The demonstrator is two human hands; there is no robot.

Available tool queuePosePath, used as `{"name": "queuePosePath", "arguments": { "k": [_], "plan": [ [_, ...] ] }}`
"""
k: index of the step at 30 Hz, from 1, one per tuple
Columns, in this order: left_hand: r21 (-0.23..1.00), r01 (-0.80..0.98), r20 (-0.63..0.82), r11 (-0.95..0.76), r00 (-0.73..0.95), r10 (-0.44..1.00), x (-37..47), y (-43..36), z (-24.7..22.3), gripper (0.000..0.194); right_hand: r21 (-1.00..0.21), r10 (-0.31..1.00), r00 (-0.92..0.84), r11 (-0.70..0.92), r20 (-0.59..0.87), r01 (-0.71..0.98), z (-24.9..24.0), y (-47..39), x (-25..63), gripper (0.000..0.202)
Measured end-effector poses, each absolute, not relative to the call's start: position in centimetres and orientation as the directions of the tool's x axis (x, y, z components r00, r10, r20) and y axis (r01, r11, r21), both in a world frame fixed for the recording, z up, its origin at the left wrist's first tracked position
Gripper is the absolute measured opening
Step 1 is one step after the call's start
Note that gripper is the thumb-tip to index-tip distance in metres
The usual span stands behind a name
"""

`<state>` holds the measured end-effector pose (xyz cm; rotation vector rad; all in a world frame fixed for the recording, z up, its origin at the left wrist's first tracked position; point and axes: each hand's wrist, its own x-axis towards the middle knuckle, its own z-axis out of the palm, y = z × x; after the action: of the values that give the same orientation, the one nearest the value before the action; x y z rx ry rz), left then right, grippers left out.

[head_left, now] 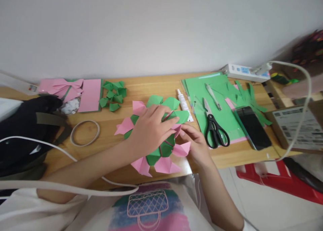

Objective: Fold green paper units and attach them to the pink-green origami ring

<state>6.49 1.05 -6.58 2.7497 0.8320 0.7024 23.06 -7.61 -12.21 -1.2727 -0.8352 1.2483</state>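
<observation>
A folded paper piece point(168, 148) with a green middle and pink points around it lies near the table's front edge. My left hand point(151, 128) rests over its upper middle, its bent fingers pressing on the green and pink folds. On the right side, my right hand point(195, 142) pinches a pink fold at the piece's edge between thumb and fingers. The two hands' fingertips are close together there. Part of the piece is hidden under my left hand.
Green folded pieces point(114, 96), pink sheets point(91, 94) and a tape roll point(85, 133) are on the left. A glue tube point(185, 105), green sheets point(202, 86), scissors point(213, 126), a cutter point(213, 97), a phone point(253, 127) and a power strip point(246, 73) are on the right.
</observation>
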Motion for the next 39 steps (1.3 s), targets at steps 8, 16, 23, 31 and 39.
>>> {"name": "queuePosePath", "arguments": {
  "k": [8, 16, 23, 31, 39],
  "plan": [
    [0.383, 0.396, 0.303, -0.834, 0.799, 0.519, 6.3, 4.0, -7.2, 0.027, -0.934, 0.957, 0.199, -0.138, -0.212, -0.331, -12.0, -5.8, 22.2, 0.012],
    [0.424, 0.383, 0.342, -0.821, 0.771, 0.537, 6.3, 4.2, -7.5, 0.026, -0.871, 0.913, 0.258, -0.173, -0.317, -0.459, -11.1, -4.7, 21.4, 0.019],
    [0.443, 0.384, 0.394, -0.810, 0.729, 0.561, 6.3, 4.2, -7.9, 0.023, -0.818, 0.874, 0.275, -0.206, -0.401, -0.537, -10.6, -4.3, 20.5, 0.023],
    [0.461, 0.358, 0.474, -0.812, 0.674, 0.566, 6.6, 3.9, -7.9, 0.018, -0.815, 0.862, 0.292, -0.209, -0.415, -0.541, -10.7, -4.7, 20.1, 0.017],
    [0.490, 0.307, 0.531, -0.816, 0.637, 0.558, 6.5, 3.5, -8.0, 0.017, -0.859, 0.868, 0.322, -0.199, -0.378, -0.472, -10.9, -5.2, 19.8, 0.019]
  ]
}}
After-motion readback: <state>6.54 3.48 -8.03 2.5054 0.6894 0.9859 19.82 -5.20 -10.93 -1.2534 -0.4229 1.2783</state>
